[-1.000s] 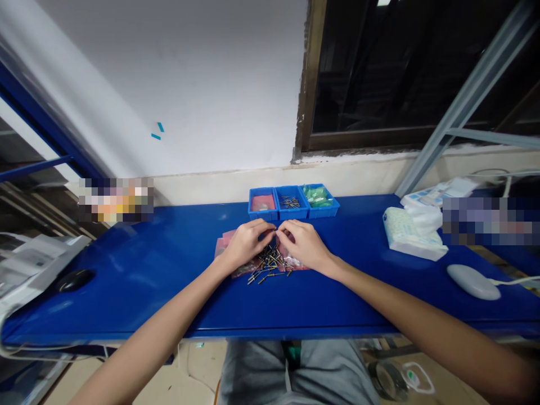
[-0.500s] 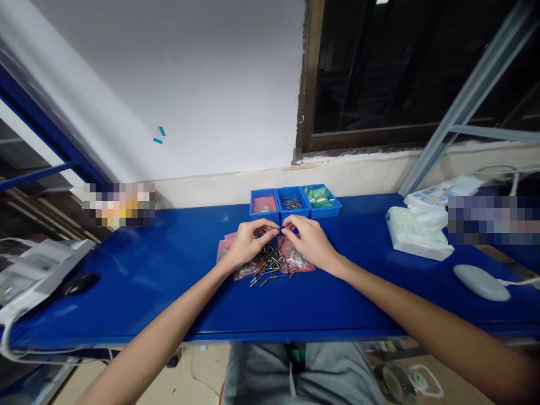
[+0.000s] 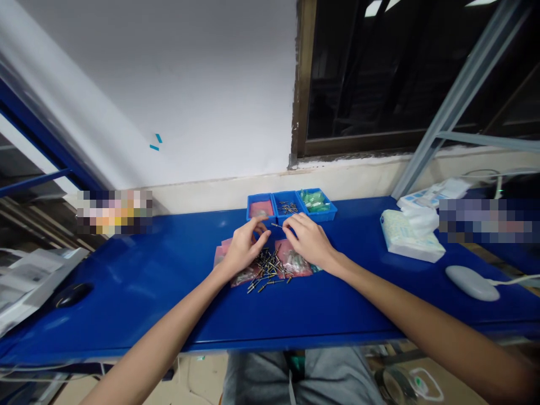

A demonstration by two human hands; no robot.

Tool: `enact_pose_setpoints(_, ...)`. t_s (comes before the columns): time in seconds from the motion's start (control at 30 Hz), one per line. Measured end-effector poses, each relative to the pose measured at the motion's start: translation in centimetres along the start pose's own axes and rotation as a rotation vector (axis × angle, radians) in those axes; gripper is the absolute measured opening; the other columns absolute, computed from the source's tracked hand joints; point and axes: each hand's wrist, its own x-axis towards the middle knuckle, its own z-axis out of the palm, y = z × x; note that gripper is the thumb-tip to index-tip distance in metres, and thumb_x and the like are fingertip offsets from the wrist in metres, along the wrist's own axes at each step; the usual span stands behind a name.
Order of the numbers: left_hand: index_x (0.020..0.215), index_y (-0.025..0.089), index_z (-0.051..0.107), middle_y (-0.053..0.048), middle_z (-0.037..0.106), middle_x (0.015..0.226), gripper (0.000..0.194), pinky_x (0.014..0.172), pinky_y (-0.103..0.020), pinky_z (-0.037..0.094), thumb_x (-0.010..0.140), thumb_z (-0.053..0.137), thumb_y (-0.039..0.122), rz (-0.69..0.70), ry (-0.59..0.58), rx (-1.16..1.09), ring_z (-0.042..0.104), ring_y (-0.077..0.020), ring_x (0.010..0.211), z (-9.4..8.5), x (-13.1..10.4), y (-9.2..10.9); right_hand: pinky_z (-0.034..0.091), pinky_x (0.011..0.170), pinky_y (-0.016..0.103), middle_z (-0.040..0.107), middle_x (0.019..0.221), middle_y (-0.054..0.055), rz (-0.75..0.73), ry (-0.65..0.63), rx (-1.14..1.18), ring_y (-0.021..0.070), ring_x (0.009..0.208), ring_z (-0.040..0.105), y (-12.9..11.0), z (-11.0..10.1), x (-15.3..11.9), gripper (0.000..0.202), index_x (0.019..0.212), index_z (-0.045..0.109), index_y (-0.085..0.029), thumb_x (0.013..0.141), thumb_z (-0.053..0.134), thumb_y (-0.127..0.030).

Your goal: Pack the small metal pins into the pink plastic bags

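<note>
Between the thumb and fingers of my right hand (image 3: 310,239) is a blind rivet (image 3: 276,225), its thin end pointing left. My left hand (image 3: 247,244) is just left of it, fingers curved and thumb apart, with nothing visible in its grasp. Below both hands lies a loose pile of blind rivets (image 3: 270,267) on the blue table. Pink-and-clear plastic bags with small parts lie around the pile: one bag (image 3: 295,261) by my right hand, another bag (image 3: 244,275) partly under my left hand.
Behind the hands stand three joined blue bins: a left bin (image 3: 248,208) with a pink bag, a middle bin (image 3: 276,197) with rivets, a right bin (image 3: 327,216) with green bags. A tissue pack (image 3: 409,239) and a white mouse (image 3: 472,282) are right; a black mouse (image 3: 73,295) is left.
My hands, whose fingertips met over the pile, have come apart. The left fingers have opened away to the left, and the rivet stays in my right hand. The view has shifted slightly.
</note>
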Motion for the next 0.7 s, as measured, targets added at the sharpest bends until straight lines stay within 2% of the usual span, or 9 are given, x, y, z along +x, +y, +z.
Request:
enact_pose_setpoints(0.1, 0.123, 0.016, 0.054, -0.004, 0.066, 0.088, 0.029, 0.072, -0.029, 0.050, 0.096, 0.052, 0.026, 0.039, 0.005, 0.080, 0.062, -0.0152, 0.078, 0.1, -0.1, -0.4, 0.046, 0.085, 0.036, 0.065, 0.094, 0.009, -0.028, 0.060, -0.140, 0.0226, 0.095, 0.054, 1.4, -0.4, 0.8, 0.023, 0.093, 0.064, -0.015, 0.098, 0.043, -0.019)
enact_pose_setpoints(0.2, 0.120, 0.017, 0.055, -0.005, 0.064, 0.090, 0.025, 0.075, -0.031, 0.050, 0.096, 0.048, 0.021, 0.090, -0.039, 0.147, 0.061, -0.0161, 0.080, 0.1, -0.2, -0.7, 0.046, 0.086, 0.038, 0.065, 0.096, 0.012, 0.002, 0.084, -0.256, 0.0244, 0.097, 0.053, 3.1, -0.3, 2.0, 0.026, 0.094, 0.066, -0.012, 0.098, 0.041, -0.018)
enact_pose_setpoints(0.37, 0.114, 0.018, 0.057, -0.005, 0.061, 0.093, 0.021, 0.077, -0.032, 0.048, 0.096, 0.046, 0.019, 0.110, -0.082, 0.197, 0.060, -0.0169, 0.082, 0.1, -0.2, -1.0, 0.044, 0.088, 0.042, 0.064, 0.100, 0.015, 0.083, 0.013, -0.340, 0.0278, 0.100, 0.053, 4.6, -0.1, 3.5, 0.026, 0.096, 0.067, -0.009, 0.097, 0.043, -0.020)
enact_pose_setpoints(0.5, 0.108, 0.019, 0.059, -0.006, 0.062, 0.100, 0.019, 0.079, -0.032, 0.049, 0.095, 0.047, 0.016, 0.116, -0.116, 0.228, 0.060, -0.0172, 0.085, 0.0, -0.3, -1.3, 0.042, 0.090, 0.043, 0.062, 0.105, 0.015, 0.017, -0.049, -0.313, 0.0296, 0.105, 0.050, 2.9, -0.8, 2.6, 0.025, 0.099, 0.066, -0.011, 0.098, 0.045, -0.023)
enact_pose_setpoints(0.6, 0.107, 0.018, 0.060, -0.006, 0.062, 0.101, 0.019, 0.079, -0.033, 0.049, 0.094, 0.047, 0.014, 0.120, -0.154, 0.255, 0.060, -0.0172, 0.085, -0.1, -0.4, -1.4, 0.042, 0.088, 0.040, 0.063, 0.098, 0.012, -0.083, -0.160, -0.221, 0.0255, 0.097, 0.052, 0.5, -1.1, 1.0, 0.022, 0.095, 0.066, -0.014, 0.098, 0.046, -0.023)
enact_pose_setpoints(0.7, 0.106, 0.017, 0.061, -0.006, 0.061, 0.100, 0.018, 0.079, -0.032, 0.050, 0.095, 0.047, 0.015, 0.128, -0.183, 0.266, 0.060, -0.0169, 0.086, -0.1, -0.4, -1.3, 0.042, 0.084, 0.038, 0.063, 0.094, 0.011, -0.141, -0.273, -0.174, 0.0238, 0.093, 0.052, -1.4, -0.4, -0.4, 0.019, 0.092, 0.065, -0.015, 0.097, 0.048, -0.023)
